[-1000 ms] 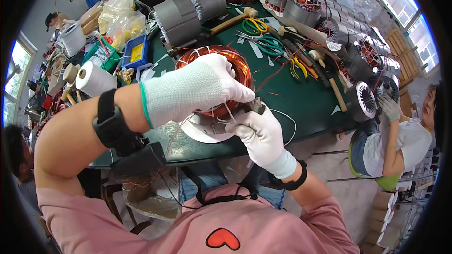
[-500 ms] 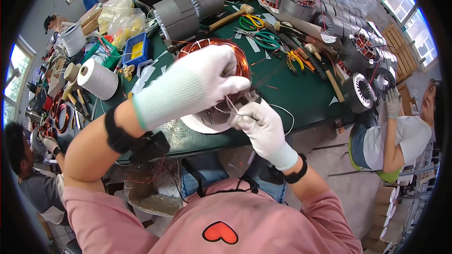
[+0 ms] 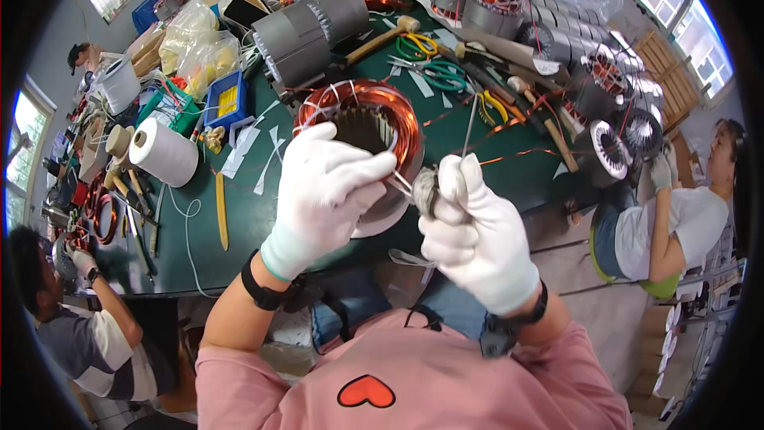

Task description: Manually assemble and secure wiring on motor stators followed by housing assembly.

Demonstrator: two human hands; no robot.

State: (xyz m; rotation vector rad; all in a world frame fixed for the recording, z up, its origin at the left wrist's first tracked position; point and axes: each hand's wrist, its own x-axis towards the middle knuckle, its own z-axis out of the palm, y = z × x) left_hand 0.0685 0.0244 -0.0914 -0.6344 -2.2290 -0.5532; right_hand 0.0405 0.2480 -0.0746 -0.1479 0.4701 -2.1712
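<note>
A motor stator stands upright at the table's near edge, its copper winding (image 3: 407, 121) ringing the top and tied with white cord. At its near right side my left hand (image 3: 330, 191), in a white glove, pinches a short stretch of white cord (image 3: 403, 183). The cord runs toward my right hand (image 3: 481, 231), also gloved and closed in a fist. From its thumb and forefinger a thin metal rod (image 3: 471, 123) sticks up. A greyish patch beside that hand's fingers cannot be made out. The stator's near side is partly hidden by my left hand.
Scissors (image 3: 446, 73), yellow-handled pliers (image 3: 495, 107) and a mallet (image 3: 382, 40) lie beyond the stator. A thread cone (image 3: 163, 153) and blue box (image 3: 227, 99) stand left. More stators (image 3: 609, 150) line the right, near a seated person (image 3: 676, 207); another person sits left.
My left hand has drawn back off the winding, uncovering the stator's bore. My right hand has moved right and turned, and the thin rod now shows pointing up from it.
</note>
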